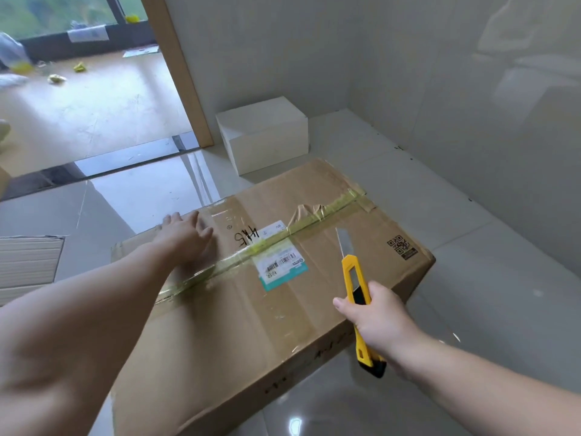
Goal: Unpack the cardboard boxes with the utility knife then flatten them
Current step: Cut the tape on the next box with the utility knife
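A large brown cardboard box (239,313) lies on the tiled floor, sealed along its top seam with yellowish tape (317,217) and carrying a white and teal shipping label (281,265). My left hand (185,237) rests flat on the box top near its far left edge, fingers spread. My right hand (380,316) grips a yellow utility knife (356,287) with the blade extended. The blade tip hovers above the box's right half, just short of the tape.
A small white box (264,135) stands on the floor beyond the brown box, near a wooden door frame (179,70). Flattened pale cardboard (28,262) lies at the left. A glossy wall (471,89) runs close along the right. Scraps litter the room beyond.
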Motion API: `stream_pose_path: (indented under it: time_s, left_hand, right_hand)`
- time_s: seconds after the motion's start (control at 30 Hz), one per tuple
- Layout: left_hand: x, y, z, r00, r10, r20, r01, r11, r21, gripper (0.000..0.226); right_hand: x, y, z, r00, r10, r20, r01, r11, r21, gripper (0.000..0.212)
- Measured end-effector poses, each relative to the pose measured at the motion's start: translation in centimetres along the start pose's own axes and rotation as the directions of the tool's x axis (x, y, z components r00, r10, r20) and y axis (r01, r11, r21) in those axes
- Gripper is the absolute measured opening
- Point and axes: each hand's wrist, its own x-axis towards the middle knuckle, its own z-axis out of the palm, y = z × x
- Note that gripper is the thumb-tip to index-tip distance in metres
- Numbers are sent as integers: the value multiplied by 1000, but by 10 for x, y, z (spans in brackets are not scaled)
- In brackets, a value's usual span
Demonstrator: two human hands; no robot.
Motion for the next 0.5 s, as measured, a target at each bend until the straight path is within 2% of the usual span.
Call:
stream_pose_path:
  time_s: [0.2,0.4,0.5]
  left_hand:
    - [10,-22,4,1000,-27,12,27,1000,-7,68]
    - [8,-22,4,995,-101,-1,100,991,-93,69]
    - [5,-21,5,991,-122,-46,120,991,-52,70]
  right_hand:
    - [25,-11,-5,1000,-13,-22,10,993,-120,28]
    - [60,-24,-6,998,-40,-47,35,995,-93,32]
    - [75,-34,-19,994,-44,-101,30,991,-127,35]
